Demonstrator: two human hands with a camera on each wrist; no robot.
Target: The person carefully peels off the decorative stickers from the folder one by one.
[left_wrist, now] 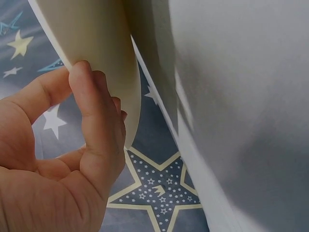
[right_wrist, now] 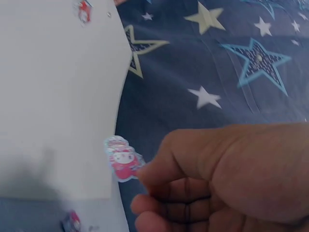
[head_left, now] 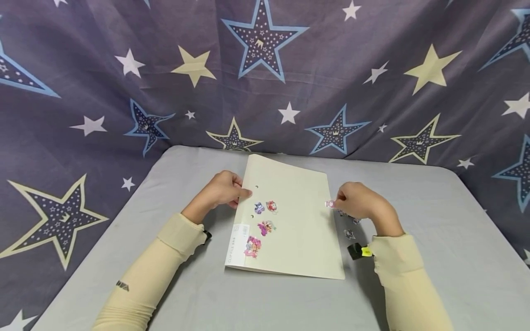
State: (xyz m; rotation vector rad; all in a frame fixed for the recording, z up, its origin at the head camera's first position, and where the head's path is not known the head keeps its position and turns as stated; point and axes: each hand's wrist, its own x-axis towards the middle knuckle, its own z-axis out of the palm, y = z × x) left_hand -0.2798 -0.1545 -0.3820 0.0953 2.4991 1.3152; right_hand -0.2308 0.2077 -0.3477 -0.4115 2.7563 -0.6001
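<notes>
A cream file folder (head_left: pixel 294 230) lies tilted on the table, its left side raised. My left hand (head_left: pixel 225 188) grips that left edge, thumb on the cover and fingers behind; the left wrist view shows the folder's bent cover (left_wrist: pixel 96 38) pinched in the hand (left_wrist: pixel 72 130). Over the folder's right edge, my right hand (head_left: pixel 358 201) pinches a small pink sticker (right_wrist: pixel 124 158) of a white cartoon cat between thumb and finger. Several stickers are on the cover's left part, among them a purple one (head_left: pixel 259 208), a red one (head_left: pixel 271 206) and a pink one (head_left: pixel 252 247).
Beside the folder's right edge, partly under my right hand, lie more small stickers (head_left: pixel 349 234). A grey cloth covers the table (head_left: pixel 447 220). Behind it hangs a dark curtain (head_left: pixel 314 59) with stars. A black wrist device (head_left: pixel 354 251) with a yellow tag sits at my right cuff.
</notes>
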